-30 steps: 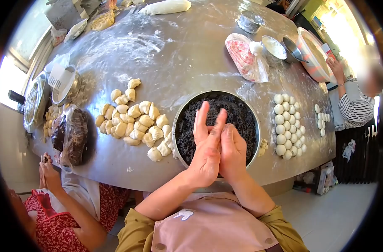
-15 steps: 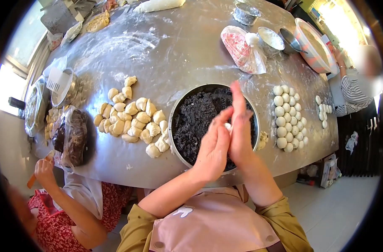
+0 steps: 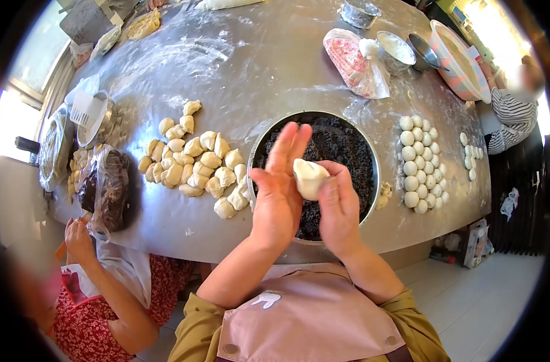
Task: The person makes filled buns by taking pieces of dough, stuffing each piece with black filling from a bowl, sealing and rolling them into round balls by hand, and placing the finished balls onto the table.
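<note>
A pale dough piece [image 3: 310, 178] is pinched between the thumb and fingers of my right hand [image 3: 340, 208]. Beside it my left hand [image 3: 276, 193] is held open, fingers stretched upward and palm facing the dough. Both hands are above a round metal bowl [image 3: 376, 175] of dark, crumbly filling [image 3: 338, 145]. Left of the bowl lies a spread of uneven dough pieces [image 3: 196, 164]. On its right stand rows of smooth white dough balls [image 3: 418, 164], with a smaller group of balls [image 3: 470, 157] farther right.
At the left, a co-worker's hand [image 3: 79, 238] holds a tool near a plastic-wrapped dark block [image 3: 109, 190]. A tied bag [image 3: 354, 63], metal bowls [image 3: 395, 48] and a large basin [image 3: 456, 60] stand at the back right, near another person in stripes [image 3: 511, 114].
My palms were pressed together with a bit of white between them. Now they are apart, and the dough piece shows in my right hand.
</note>
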The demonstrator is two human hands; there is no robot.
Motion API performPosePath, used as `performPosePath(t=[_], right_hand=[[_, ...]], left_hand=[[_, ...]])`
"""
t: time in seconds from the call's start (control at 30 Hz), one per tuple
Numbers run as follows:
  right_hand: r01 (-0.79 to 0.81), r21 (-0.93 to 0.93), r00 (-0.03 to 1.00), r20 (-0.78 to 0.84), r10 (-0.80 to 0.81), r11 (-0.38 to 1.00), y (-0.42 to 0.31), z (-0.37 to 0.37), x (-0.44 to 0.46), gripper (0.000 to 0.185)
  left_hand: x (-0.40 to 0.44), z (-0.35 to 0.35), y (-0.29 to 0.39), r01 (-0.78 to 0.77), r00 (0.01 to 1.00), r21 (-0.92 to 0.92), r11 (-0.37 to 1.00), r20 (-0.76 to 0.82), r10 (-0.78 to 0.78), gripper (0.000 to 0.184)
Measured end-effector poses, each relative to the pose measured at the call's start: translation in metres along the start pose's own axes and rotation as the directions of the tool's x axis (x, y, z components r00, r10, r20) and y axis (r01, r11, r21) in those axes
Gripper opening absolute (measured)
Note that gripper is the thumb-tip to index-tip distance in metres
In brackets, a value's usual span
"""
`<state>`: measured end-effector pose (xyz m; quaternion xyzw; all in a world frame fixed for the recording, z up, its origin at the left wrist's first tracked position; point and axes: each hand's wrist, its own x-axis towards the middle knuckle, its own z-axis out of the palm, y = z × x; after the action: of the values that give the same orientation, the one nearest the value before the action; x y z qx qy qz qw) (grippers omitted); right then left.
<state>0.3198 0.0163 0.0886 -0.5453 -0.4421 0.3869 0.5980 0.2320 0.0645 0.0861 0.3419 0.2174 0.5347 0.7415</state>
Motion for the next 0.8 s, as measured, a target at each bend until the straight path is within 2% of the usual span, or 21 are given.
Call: performPosePath(t=[0.03,0.07,0.1,0.13,0.17,0.2,0.23,0.27,0.3,0.33,0.37,0.4,0.47,0.5,0.53,0.57,0.63,0.67,0.73,0.77,0.8], right_hand=[[-0.010,0.008,0.996,0.088,0.009,1.000,0.001,-0.004,0.001,0.039],[-0.020,0.013,0.984,0.176,0.018,1.000,0.004,-0.008,0.002,0.042],[-0.031,0.016,0.964,0.265,0.026,0.999,0.006,-0.010,0.002,0.045],[-0.122,0.176,0.963,0.259,0.074,0.977,0.006,-0.002,0.000,0.050],[-0.065,0.150,0.973,0.229,0.029,0.987,0.004,0.002,-0.002,0.050],[-0.007,0.123,0.980,0.200,-0.018,0.992,0.000,0.004,-0.002,0.050],[0.049,0.094,0.983,0.172,-0.065,0.994,-0.002,0.007,-0.003,0.050],[0.201,-0.116,0.976,0.112,-0.188,0.973,0.006,0.013,-0.004,0.052],[0.084,-0.081,0.989,0.131,-0.073,0.993,0.003,0.011,-0.004,0.053],[-0.031,-0.047,0.988,0.151,0.038,0.998,-0.001,0.005,-0.003,0.053],[-0.147,-0.017,0.974,0.174,0.148,0.989,-0.004,-0.004,-0.002,0.054],[-0.269,0.069,0.932,0.270,0.242,0.961,-0.006,-0.017,0.001,0.055],[-0.246,0.065,0.899,0.389,0.203,0.967,-0.007,-0.019,0.002,0.055],[-0.234,0.064,0.875,0.449,0.181,0.970,-0.007,-0.019,0.002,0.055],[-0.179,0.053,0.946,0.284,0.157,0.982,-0.016,-0.005,-0.003,0.054],[0.006,-0.062,0.976,0.219,0.008,0.998,-0.010,0.001,-0.003,0.054],[0.342,-0.313,0.939,0.142,-0.313,0.886,0.005,0.008,0.000,0.055],[0.228,-0.211,0.973,0.068,-0.219,0.950,0.004,0.011,-0.004,0.054],[-0.111,0.040,0.981,0.164,0.103,0.993,-0.009,-0.006,-0.004,0.054],[-0.287,0.153,0.940,0.234,0.247,0.946,-0.013,-0.012,-0.004,0.054],[-0.253,0.146,0.943,0.259,0.210,0.956,-0.013,-0.011,-0.004,0.053]], left_hand=[[-0.001,0.001,0.003,-0.037,0.999,-0.036,0.999,-0.006,0.037,0.090],[-0.001,0.002,0.006,-0.007,1.000,0.092,0.996,-0.004,0.007,0.091],[-0.001,0.000,-0.003,-0.150,0.988,0.144,0.978,0.057,0.144,0.074],[-0.004,-0.013,-0.008,-0.096,0.987,0.189,0.977,0.144,0.069,0.063],[-0.007,-0.024,-0.008,-0.047,0.974,0.240,0.970,0.225,-0.008,0.055],[-0.007,-0.019,-0.005,-0.037,0.991,0.203,0.978,0.134,0.010,0.047],[-0.006,-0.020,-0.006,-0.052,0.992,0.169,0.984,0.121,0.032,0.043],[-0.006,-0.021,-0.007,-0.066,0.993,0.135,0.989,0.107,0.051,0.040],[-0.006,-0.021,-0.006,-0.079,0.993,0.102,0.992,0.096,0.069,0.037],[-0.004,-0.018,-0.003,-0.021,0.991,0.071,0.997,0.136,0.011,0.050],[-0.006,-0.007,-0.001,0.034,0.998,-0.050,0.998,0.053,-0.031,0.054],[-0.008,0.006,0.004,0.067,0.997,-0.178,0.982,-0.032,-0.074,0.058],[-0.010,0.000,0.004,-0.028,0.998,0.101,0.995,0.061,0.022,0.055],[-0.012,-0.010,0.003,-0.094,0.982,0.351,0.932,0.189,0.028,0.055],[-0.007,-0.014,-0.002,-0.156,0.973,0.229,0.961,0.205,0.109,0.039],[-0.011,-0.015,-0.001,-0.018,0.996,0.180,0.983,0.088,0.002,0.038],[-0.010,-0.020,-0.001,-0.024,0.995,0.249,0.968,0.099,-0.001,0.050],[-0.009,-0.016,-0.002,-0.040,0.996,0.175,0.984,0.089,0.025,0.059],[-0.009,-0.001,-0.002,-0.070,0.995,0.025,0.997,0.067,0.068,0.081],[-0.011,0.005,0.006,0.049,0.996,-0.105,0.993,0.081,-0.040,0.106],[-0.013,0.001,0.005,0.021,0.994,0.049,0.999,0.108,-0.026,0.096]])
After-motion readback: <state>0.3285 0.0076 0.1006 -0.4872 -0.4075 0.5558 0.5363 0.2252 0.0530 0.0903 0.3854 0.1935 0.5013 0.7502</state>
